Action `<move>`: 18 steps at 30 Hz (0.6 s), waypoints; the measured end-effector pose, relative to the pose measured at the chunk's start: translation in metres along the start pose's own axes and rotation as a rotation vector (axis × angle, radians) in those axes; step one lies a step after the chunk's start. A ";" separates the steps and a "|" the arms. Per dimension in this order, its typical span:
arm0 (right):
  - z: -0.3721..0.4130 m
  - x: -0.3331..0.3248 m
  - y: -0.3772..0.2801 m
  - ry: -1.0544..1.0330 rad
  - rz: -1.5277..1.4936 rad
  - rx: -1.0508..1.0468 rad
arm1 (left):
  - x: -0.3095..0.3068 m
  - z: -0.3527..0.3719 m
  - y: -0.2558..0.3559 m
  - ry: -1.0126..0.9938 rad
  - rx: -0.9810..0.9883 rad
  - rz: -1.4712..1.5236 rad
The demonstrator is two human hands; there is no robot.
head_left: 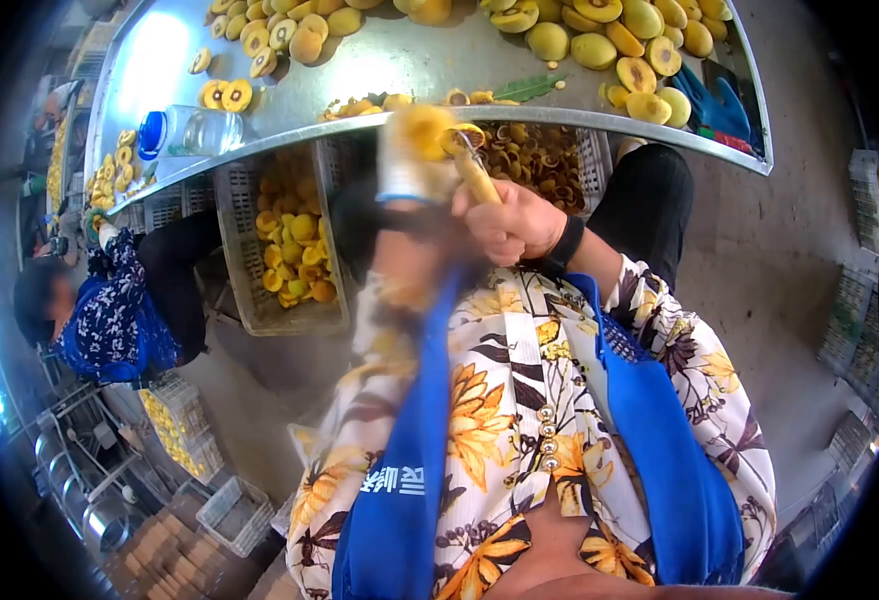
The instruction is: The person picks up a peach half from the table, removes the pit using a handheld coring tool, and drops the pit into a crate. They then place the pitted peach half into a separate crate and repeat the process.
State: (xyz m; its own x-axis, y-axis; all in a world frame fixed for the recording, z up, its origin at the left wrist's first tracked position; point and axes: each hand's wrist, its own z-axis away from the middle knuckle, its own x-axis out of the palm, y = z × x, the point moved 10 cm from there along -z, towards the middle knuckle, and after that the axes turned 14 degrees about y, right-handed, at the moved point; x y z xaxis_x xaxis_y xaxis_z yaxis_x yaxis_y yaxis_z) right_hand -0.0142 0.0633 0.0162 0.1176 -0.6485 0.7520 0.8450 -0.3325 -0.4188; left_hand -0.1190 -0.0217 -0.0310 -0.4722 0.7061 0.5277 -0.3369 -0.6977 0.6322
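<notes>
My right hand, bare with a black band at the wrist, is closed round the wooden handle of a pitting tool. The tool's dark metal end points up and left, touching or close to a piece of yellow peach. In a white glove with a blue cuff edge, my left hand is smeared by motion, with a yellow peach half in its fingers. Both hands meet just below the rim of a metal table. Under them stands a crate of brown peach pits and scraps.
Cut peaches lie heaped at the table's back. A clear jar with a blue lid, a leaf and a blue glove also rest there. Left below, a crate holds peach halves. A co-worker sits at left.
</notes>
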 end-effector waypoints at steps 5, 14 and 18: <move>-0.005 -0.052 -0.006 0.311 0.654 -0.157 | -0.115 0.041 0.152 0.460 0.437 -0.129; 0.019 -0.048 -0.063 0.628 1.055 -0.568 | 0.099 0.037 0.160 0.068 1.543 -1.501; 0.047 -0.036 -0.085 0.761 1.130 -0.723 | 0.194 -0.072 0.102 0.062 1.000 -1.687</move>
State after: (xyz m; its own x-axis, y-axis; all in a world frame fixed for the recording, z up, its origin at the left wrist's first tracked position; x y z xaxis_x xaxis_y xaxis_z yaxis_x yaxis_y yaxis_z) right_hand -0.0659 0.1475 0.0488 0.0265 -0.8919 -0.4515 0.0501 0.4523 -0.8905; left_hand -0.3035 0.0354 0.0944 -0.2462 0.4466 -0.8602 0.0952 0.8944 0.4371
